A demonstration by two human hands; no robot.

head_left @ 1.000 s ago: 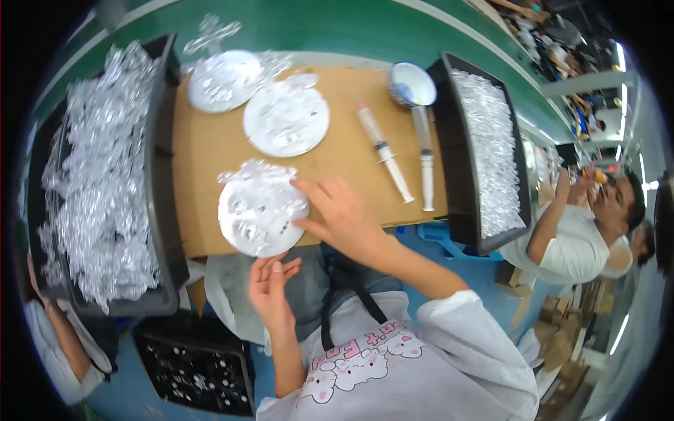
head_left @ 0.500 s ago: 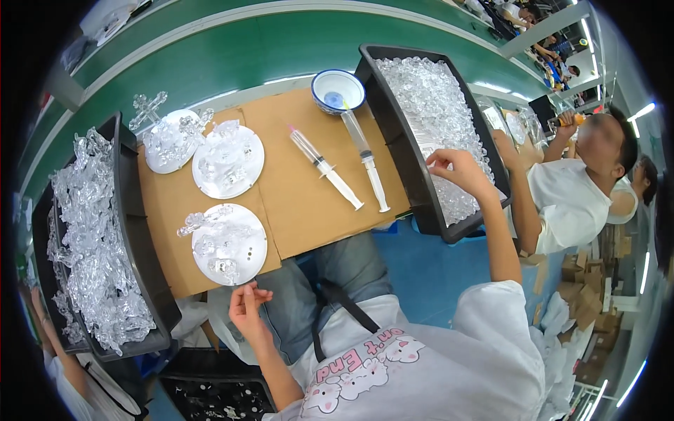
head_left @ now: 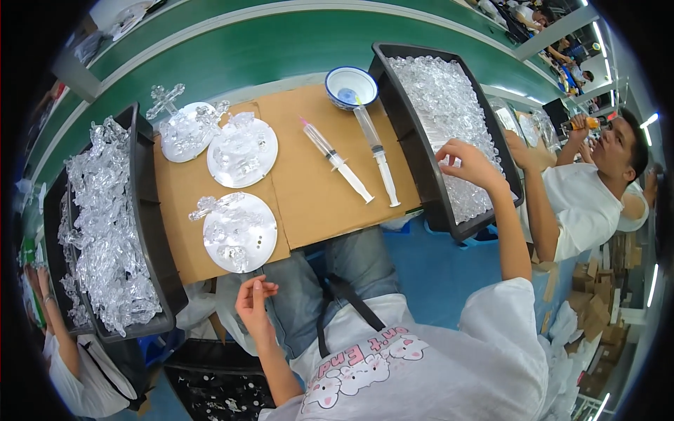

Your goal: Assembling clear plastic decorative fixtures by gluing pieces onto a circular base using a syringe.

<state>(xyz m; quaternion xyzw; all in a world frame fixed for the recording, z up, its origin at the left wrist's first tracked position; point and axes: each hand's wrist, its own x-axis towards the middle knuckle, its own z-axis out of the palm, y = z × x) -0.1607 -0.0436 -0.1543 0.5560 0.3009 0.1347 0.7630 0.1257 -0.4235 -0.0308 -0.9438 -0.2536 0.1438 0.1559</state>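
The right hand (head_left: 469, 163) reached into the black tray of clear crystal pieces (head_left: 449, 105), fingers (head_left: 449, 149) curled over the heap. The left hand (head_left: 251, 303) hung below the brown cardboard surface (head_left: 309, 189), near the round silver plate (head_left: 239, 231). Two plastic syringes (head_left: 337, 161) lay between.

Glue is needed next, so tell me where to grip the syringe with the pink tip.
Take the pink-tipped syringe across its clear barrel, near the middle, from above. It lies flat and diagonal on the cardboard work surface, apart from the second syringe, leaving both long sides free.
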